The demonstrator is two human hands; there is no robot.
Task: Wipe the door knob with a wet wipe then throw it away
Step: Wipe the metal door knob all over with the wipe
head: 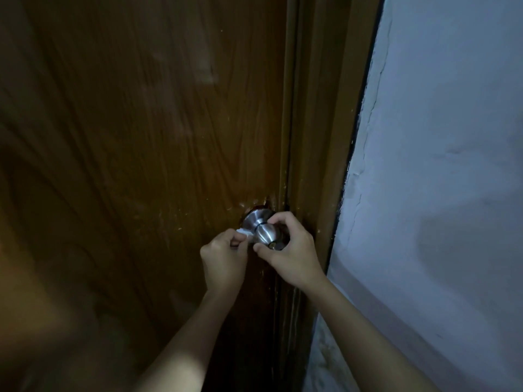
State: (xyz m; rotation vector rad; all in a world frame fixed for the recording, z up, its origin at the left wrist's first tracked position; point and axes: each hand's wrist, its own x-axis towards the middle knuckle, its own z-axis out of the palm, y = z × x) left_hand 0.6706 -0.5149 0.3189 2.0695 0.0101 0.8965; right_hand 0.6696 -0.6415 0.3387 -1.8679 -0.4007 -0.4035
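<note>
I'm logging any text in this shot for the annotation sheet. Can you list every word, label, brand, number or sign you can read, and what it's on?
None can be read.
Door knob: bare brushed metal, no brand or number visible.
Wet wipe in the left hand: plain white, no print.
Door, wall: no signs or labels.
Right hand hides part of the knob's face.

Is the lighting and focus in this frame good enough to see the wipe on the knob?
Head view: dim overall, door dark and softly blurred at the left edge; the metal knob catches highlights and reads clearly; the wet wipe shows only as a small white patch at the left hand; the right hand is sharp; wide-angle bending tilts the door frame.
</note>
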